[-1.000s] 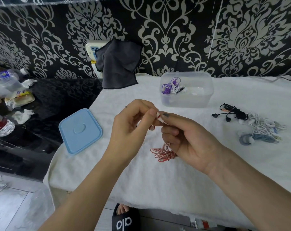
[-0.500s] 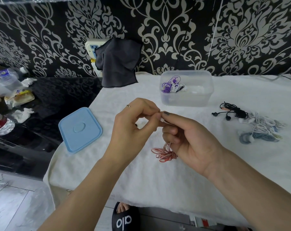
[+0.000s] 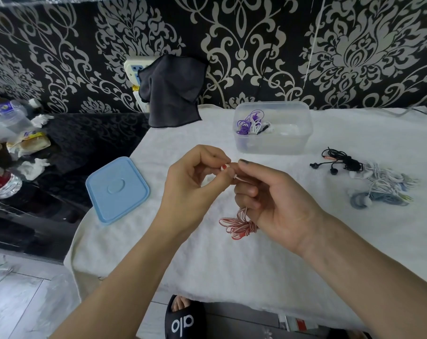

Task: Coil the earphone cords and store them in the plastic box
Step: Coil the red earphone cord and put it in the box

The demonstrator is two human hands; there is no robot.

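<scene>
Both hands, left hand (image 3: 195, 182) and right hand (image 3: 276, 204), pinch the red-and-white earphone cord (image 3: 239, 225) above the counter (image 3: 232, 270) centre.

Mid-frame, the left hand (image 3: 195, 182) and right hand (image 3: 276, 199) meet fingertip to fingertip, both pinching with fingers curled, forearms angling up from below.

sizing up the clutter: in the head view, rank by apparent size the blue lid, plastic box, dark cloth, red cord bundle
1. plastic box and dark cloth: look about alike, so unranked
2. blue lid, but it lies nearer the camera, so it may look bigger than it is
3. red cord bundle, held by the right hand
</scene>
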